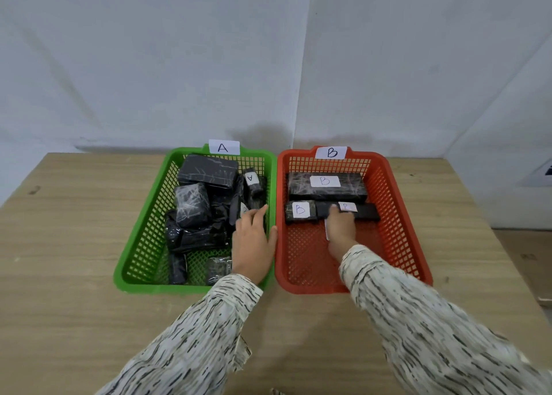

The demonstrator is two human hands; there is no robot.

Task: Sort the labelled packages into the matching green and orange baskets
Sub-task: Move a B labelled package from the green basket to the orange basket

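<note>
The green basket (143, 245), tagged A, stands on the left and holds several black-wrapped packages (191, 205); one shows an A label (251, 178). The orange basket (400, 215), tagged B, holds a long package labelled B (325, 185), a small one labelled B (300, 211) and a flat black one (366, 211) with a white label. My left hand (252, 242) is inside the green basket by its right wall, fingers spread and reaching a package with a partly hidden label (243, 209). My right hand (340, 226) lies on the flat package's near edge, a white strip showing beneath the palm.
Both baskets sit side by side at the back of a wooden table (74, 245), close to a white wall (268, 66). The near half of the orange basket's floor (310, 257) is bare. My patterned sleeves cross the table's front.
</note>
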